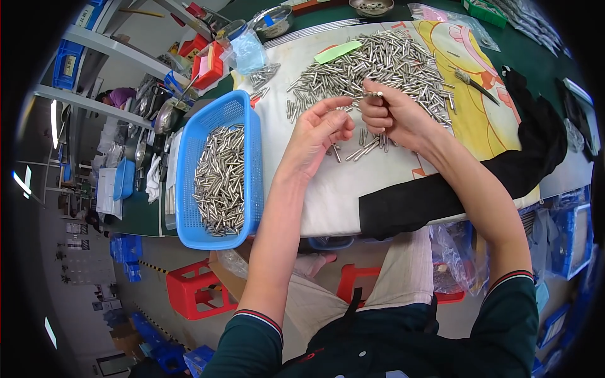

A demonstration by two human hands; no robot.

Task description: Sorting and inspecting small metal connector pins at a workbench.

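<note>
My right hand [396, 114] is closed around a few small metal pins [374, 94], whose ends show between thumb and fingers. Close beside it, my left hand [320, 131] has its fingers loosely bent and apart, and I see nothing between them. Both hands are over the near edge of a wide heap of silvery metal pins [403, 60], spread on a pale cloth [283, 164]. More pins [220, 183] fill part of a blue perforated plastic basket [253, 157] to the left of my left forearm.
A green paper slip [338, 52] lies on the heap. Black cloth [403, 205] runs along the table's near right, below pliers-like tool [477, 86]. Red bins [208, 65], a plastic bag [249, 50] and metal bowls [372, 6] stand farther off. A red stool [198, 290] is on the floor.
</note>
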